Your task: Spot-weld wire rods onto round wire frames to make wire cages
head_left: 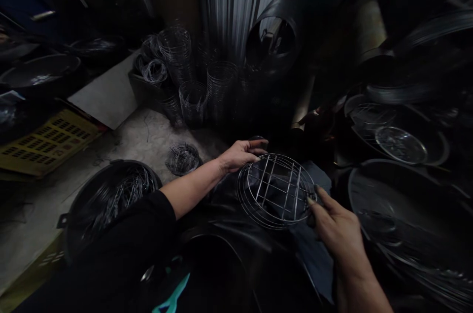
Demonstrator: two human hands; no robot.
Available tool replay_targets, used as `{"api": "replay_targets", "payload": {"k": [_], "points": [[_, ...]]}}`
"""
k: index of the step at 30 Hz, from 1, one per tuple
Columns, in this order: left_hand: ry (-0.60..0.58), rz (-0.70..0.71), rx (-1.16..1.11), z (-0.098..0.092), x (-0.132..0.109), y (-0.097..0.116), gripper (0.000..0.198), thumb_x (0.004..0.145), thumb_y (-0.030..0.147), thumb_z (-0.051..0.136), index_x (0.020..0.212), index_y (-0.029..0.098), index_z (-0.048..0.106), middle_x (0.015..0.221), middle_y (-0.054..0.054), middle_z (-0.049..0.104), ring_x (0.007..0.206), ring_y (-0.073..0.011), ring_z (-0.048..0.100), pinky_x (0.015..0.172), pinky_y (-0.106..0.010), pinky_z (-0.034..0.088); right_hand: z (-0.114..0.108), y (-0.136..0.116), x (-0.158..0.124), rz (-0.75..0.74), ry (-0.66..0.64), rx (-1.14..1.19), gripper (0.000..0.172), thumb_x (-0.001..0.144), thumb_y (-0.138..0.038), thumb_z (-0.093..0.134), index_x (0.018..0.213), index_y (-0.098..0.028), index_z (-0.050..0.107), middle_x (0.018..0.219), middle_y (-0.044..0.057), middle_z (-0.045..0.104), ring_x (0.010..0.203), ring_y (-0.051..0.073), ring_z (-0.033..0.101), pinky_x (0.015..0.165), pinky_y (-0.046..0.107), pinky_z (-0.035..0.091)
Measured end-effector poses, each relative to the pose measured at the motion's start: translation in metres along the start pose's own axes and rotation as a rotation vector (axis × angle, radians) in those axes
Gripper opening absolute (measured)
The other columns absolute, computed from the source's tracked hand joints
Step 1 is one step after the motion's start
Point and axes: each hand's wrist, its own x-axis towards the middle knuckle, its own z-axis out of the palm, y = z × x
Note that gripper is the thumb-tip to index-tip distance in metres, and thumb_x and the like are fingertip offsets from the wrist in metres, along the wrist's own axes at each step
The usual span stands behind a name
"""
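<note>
A round wire rack (280, 190) with straight crossbars is held tilted in front of me; several rings show at its lower left edge, and I cannot tell whether it is one piece or a stack. My left hand (240, 154) pinches the far left rim, thumb on the wire and fingers reaching past it. On the right rim, my right hand (334, 224) grips with thumb and fingers closed. Dark blue-grey cloth (314, 254) lies beneath the rack. Left of my forearm, a small coil of wire rings (183, 158) rests on the floor.
A black tub (76, 224) of bent wires stands at left, near a yellow crate (55, 138). Stacked wire rings (221, 91) stand at the back beside a metal drum (273, 32). Large dark basins (399, 180) holding wire pieces line the right side.
</note>
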Motion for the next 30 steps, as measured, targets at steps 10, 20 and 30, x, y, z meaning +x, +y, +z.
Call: {"api": "replay_targets", "payload": {"k": [10,20,30], "points": [[-0.072,0.013,0.072,-0.020,0.002,-0.011,0.069,0.057,0.002,0.072,0.123,0.016,0.059,0.105,-0.011,0.069,0.083,-0.0158,0.066,0.078,-0.027,0.050,0.003,0.016,0.001,0.081,-0.055,0.124,0.078,0.060,-0.045,0.075,0.128,-0.011,0.058,0.060,-0.001,0.060,0.042,0.010,0.046,0.042,0.023,0.040],[0.067,0.308,0.388,-0.019,-0.010,-0.027,0.060,0.066,0.013,0.073,0.124,0.017,0.059,0.110,-0.007,0.067,0.102,-0.0169,0.060,0.100,-0.031,0.040,0.013,0.022,-0.008,0.098,-0.116,0.363,0.096,0.054,-0.045,0.079,0.137,-0.010,0.047,0.054,-0.005,0.055,0.034,0.010,0.043,0.034,0.023,0.037],[-0.082,-0.113,0.405,0.000,-0.019,0.022,0.077,0.050,0.017,0.084,0.123,0.020,0.059,0.123,-0.010,0.062,0.112,-0.0247,0.059,0.094,-0.035,0.049,0.024,0.008,-0.060,-0.318,0.023,0.177,0.057,0.073,-0.040,0.062,0.125,-0.016,0.061,0.054,-0.004,0.049,0.050,0.014,0.049,0.056,0.027,0.047]]}}
